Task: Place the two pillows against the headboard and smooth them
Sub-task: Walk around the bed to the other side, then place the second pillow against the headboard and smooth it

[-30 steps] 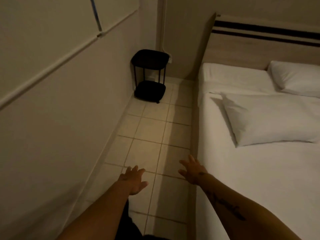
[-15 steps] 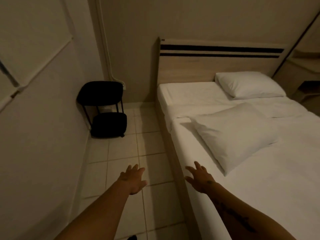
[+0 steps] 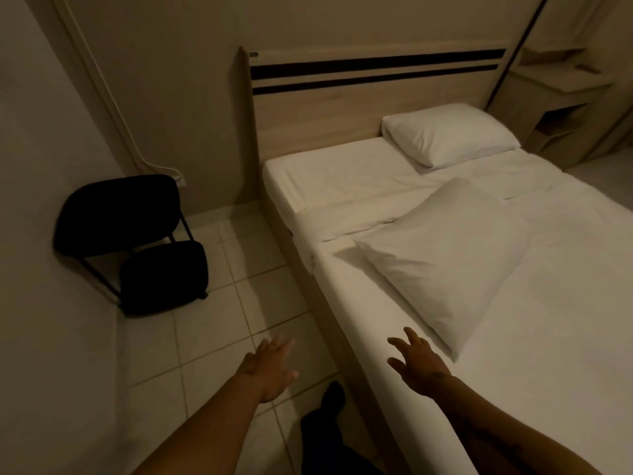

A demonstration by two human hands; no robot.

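Risk lies mid-frame: spread, empty right hand (image 3: 416, 366) and left hand (image 3: 270, 368) may drag the near pillow (image 3: 445, 258), rumpling the sheet (image 3: 548, 337).

both arms outstretched, left hand (image 3: 270, 368) and right hand (image 3: 416, 363) empty, fingers spread

**Free room and obstacles around the bed**

A strip of bare sheet (image 3: 329, 181) is seen along the headboard (image 3: 325, 118) at the far left of the bed, with nothing lying on it. The far right of that strip is taken up by one pillow (image 3: 448, 135). A second pillow (image 3: 445, 258) lies askew across the middle, just beyond the right hand (image 3: 416, 363). On the left, tiled floor (image 3: 219, 337) lies open beside the bed, narrowed further back by a black chair (image 3: 137, 241) set against the wall.
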